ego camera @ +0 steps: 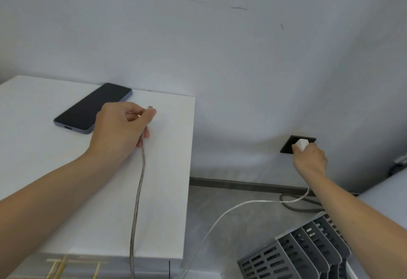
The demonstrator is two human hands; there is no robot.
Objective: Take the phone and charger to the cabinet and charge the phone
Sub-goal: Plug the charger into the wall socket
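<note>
A dark phone (88,107) lies screen up on the white cabinet top (167,146), near the wall. My left hand (120,129) hovers over the cabinet just right of the phone, pinching the charger cable (137,201) close to its small plug end (150,107). The pale cable hangs down over the cabinet's front edge and loops across the floor to the right. My right hand (310,159) grips the white charger block (301,144), which is pressed against a black wall socket (288,146) low on the wall.
A grey slotted file rack (297,254) stands on the floor at the lower right. A thick grey cord (295,206) lies by the dark skirting board. Thin wooden sticks (59,267) show at the bottom left below the cabinet top.
</note>
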